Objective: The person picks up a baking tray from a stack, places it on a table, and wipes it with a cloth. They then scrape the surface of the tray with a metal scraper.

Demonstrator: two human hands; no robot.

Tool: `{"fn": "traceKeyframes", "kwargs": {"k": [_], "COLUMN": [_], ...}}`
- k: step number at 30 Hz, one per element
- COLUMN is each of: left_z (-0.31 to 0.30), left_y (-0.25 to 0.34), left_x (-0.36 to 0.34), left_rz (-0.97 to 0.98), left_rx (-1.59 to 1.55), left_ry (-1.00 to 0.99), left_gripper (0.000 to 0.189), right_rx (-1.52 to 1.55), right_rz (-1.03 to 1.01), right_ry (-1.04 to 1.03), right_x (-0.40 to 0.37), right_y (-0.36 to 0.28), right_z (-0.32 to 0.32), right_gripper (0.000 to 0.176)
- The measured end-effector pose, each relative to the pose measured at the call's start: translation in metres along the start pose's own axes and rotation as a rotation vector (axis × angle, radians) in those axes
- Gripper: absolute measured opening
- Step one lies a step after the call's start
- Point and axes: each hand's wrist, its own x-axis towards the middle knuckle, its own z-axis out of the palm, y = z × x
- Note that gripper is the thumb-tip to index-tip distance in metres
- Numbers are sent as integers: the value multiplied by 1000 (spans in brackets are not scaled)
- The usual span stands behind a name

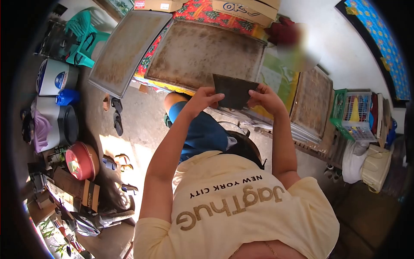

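A flat, dark, four-sided piece point(235, 91) with slanting sides is held up between my two hands. My left hand point(203, 102) pinches its left edge, the thumb lying on the near face. On the opposite edge, my right hand point(266, 98) grips it with the thumb in front and fingers behind. Behind the piece lies a large stained metal tray point(207, 54) on a table with a red patterned cover point(194, 13); the piece overlaps the tray's near edge in this view.
A second stained tray point(129, 52) lies tilted at the left, another point(311, 103) at the right. Cardboard boxes point(254, 11) stand at the back. Plastic baskets point(358, 112) sit on the right. Slippers point(116, 116) and a red basin point(79, 162) are on the left floor.
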Motion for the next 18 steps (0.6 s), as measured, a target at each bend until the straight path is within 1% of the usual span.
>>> {"fn": "traceKeyframes", "kwargs": {"k": [1, 4, 7, 10, 13, 15, 16, 17, 18], "left_z": [5, 22, 26, 33, 26, 22, 22, 23, 26], "left_y": [9, 17, 6, -3, -72, -86, -82, -78, -48], "left_x": [-3, 1, 21, 36, 76, 89, 84, 80, 65], "left_rz": [-37, -49, -71, -32, 290, 280, 209, 139, 7], "left_rx": [-29, -46, 89, 98, 374, 346, 305, 263, 194], "left_ry": [-30, -97, -99, -57, -10, 39, 41, 46, 28], "left_gripper": [26, 35, 41, 38, 34, 30, 29, 27, 26], "right_rx": [15, -88, -255, -753, -1056, -1193, -1260, -1229, -1199], "right_rz": [-5, -111, -232, -578, -539, -486, -459, -443, -430], "right_ry": [15, 24, 305, 767, 971, 991, 1000, 997, 995], "right_x": [1, 12, 25, 49, 48, 41, 38, 36, 37], "right_y": [-1, 4, 4, 40, 63, 57, 54, 54, 52], "right_z": [4, 7, 8, -18, -24, -9, -3, -2, -2], "right_gripper": [36, 37, 40, 43, 42, 39, 37, 36, 35]}}
